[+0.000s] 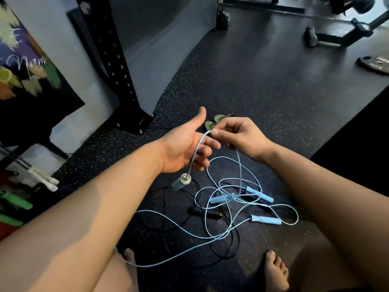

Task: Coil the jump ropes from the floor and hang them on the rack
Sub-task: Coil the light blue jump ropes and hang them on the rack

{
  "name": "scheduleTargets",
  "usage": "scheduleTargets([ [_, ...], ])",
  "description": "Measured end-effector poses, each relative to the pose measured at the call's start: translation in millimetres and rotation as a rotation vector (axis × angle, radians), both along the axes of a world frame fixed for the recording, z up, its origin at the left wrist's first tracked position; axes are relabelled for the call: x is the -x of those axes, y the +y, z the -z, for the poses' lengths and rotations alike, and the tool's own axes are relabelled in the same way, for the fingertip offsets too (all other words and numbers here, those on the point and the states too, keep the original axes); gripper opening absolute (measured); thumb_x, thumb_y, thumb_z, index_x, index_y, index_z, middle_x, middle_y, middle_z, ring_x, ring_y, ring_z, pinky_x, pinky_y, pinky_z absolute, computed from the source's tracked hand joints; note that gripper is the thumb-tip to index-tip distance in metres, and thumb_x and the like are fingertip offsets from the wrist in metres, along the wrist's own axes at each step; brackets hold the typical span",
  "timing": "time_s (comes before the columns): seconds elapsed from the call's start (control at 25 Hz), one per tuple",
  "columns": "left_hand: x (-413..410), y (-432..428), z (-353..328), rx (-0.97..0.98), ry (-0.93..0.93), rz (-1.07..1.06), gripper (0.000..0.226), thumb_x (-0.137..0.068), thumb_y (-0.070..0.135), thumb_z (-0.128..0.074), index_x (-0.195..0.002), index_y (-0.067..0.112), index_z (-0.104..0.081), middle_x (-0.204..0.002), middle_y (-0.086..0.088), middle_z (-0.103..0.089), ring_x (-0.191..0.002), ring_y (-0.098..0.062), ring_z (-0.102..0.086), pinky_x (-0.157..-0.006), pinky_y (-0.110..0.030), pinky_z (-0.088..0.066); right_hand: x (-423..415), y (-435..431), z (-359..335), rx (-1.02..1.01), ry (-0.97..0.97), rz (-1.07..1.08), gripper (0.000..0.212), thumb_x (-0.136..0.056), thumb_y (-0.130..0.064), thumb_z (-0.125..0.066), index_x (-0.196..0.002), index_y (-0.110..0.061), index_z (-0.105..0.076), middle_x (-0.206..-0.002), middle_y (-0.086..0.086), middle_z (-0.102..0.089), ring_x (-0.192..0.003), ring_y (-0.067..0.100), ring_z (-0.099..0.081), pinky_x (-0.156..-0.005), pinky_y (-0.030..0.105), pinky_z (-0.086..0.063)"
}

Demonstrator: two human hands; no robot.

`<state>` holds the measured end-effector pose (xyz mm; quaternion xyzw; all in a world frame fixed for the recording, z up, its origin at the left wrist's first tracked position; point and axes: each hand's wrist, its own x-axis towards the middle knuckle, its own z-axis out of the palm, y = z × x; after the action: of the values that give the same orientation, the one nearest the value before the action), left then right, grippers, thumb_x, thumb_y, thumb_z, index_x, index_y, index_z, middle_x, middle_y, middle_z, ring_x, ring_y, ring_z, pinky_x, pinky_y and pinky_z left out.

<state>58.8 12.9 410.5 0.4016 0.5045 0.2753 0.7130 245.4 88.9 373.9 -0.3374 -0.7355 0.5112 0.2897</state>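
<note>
My right hand [235, 133] pinches a light blue jump rope [199, 146] between thumb and fingers. From there the cord runs down across the spread fingers of my left hand [183, 150], which has its thumb up. The rope's handle [181, 183] dangles just below that hand. More light blue cord lies tangled on the floor with three blue handles [266, 219]. A black jump rope [202, 212] lies mixed in under it. The black perforated rack upright [117, 66] stands at the far left, bolted to the floor.
My bare feet [275, 268] are at the bottom edge, close to the tangle. Green sandals [212, 123] lie just beyond my hands. A weight plate [374, 65] and a bench frame [341, 32] sit at the far right. Green and white gear [14, 204] lies at the left.
</note>
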Motion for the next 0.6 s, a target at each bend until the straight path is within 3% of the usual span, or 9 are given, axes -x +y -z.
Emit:
scheduleTargets([
  [0.16, 0.5, 5.7, -6.0, -0.024, -0.194, -0.142, 0.088, -0.082, 0.091, -0.019, -0.076, 0.016, -0.063, -0.059, 0.004, -0.044, -0.051, -0.016, -0.045, -0.054, -0.031, -0.037, 5.4, -4.6, 13.6, 0.059, -0.004, 0.089, 0.027, -0.099, -0.024, -0.059, -0.074, -0.015, -0.061, -0.067, 0.011, -0.058, -0.055, 0.016, -0.052, -0.055, 0.026, -0.043],
  [0.32, 5.0, 6.5, -5.5, -0.033, -0.388, -0.295, 0.103, -0.076, 0.096, -0.019, -0.1, 0.007, -0.066, -0.081, -0.007, -0.068, -0.071, -0.024, -0.066, -0.072, -0.038, -0.051, 13.9, -19.6, 34.0, 0.045, -0.203, 0.014, 0.024, -0.104, -0.026, -0.051, -0.084, -0.014, -0.058, -0.071, 0.013, -0.062, -0.061, 0.021, -0.056, -0.061, 0.042, -0.049],
  [0.4, 5.8, 6.3, -2.8, -0.039, -0.373, -0.355, 0.109, -0.076, 0.096, -0.016, -0.111, 0.005, -0.064, -0.093, -0.009, -0.073, -0.082, -0.027, -0.07, -0.082, -0.041, -0.053, 15.8, -28.7, 33.3, -0.042, -0.344, -0.066, 0.018, -0.104, -0.023, -0.049, -0.095, -0.009, -0.057, -0.073, 0.005, -0.064, -0.064, 0.016, -0.06, -0.07, 0.045, -0.054],
  [0.48, 7.4, 6.5, 1.0, -0.04, -0.331, -0.406, 0.115, -0.077, 0.095, -0.012, -0.123, 0.001, -0.061, -0.104, -0.01, -0.076, -0.092, -0.029, -0.073, -0.092, -0.042, -0.053, 17.4, -38.3, 26.6, -0.16, -0.461, -0.135, 0.015, -0.103, -0.021, -0.047, -0.106, -0.01, -0.057, -0.077, 0.0, -0.068, -0.066, 0.013, -0.063, -0.073, 0.04, -0.055],
  [0.6, 8.4, 5.3, 4.8, -0.032, -0.31, -0.431, 0.121, -0.076, 0.095, -0.008, -0.131, -0.001, -0.055, -0.117, -0.014, -0.074, -0.11, -0.032, -0.07, -0.105, -0.045, -0.047, 20.3, -49.9, 17.5, -0.377, -0.66, -0.186, 0.021, -0.099, -0.022, -0.044, -0.111, -0.008, -0.055, -0.083, 0.007, -0.07, -0.076, 0.025, -0.065, -0.073, 0.039, -0.052],
])
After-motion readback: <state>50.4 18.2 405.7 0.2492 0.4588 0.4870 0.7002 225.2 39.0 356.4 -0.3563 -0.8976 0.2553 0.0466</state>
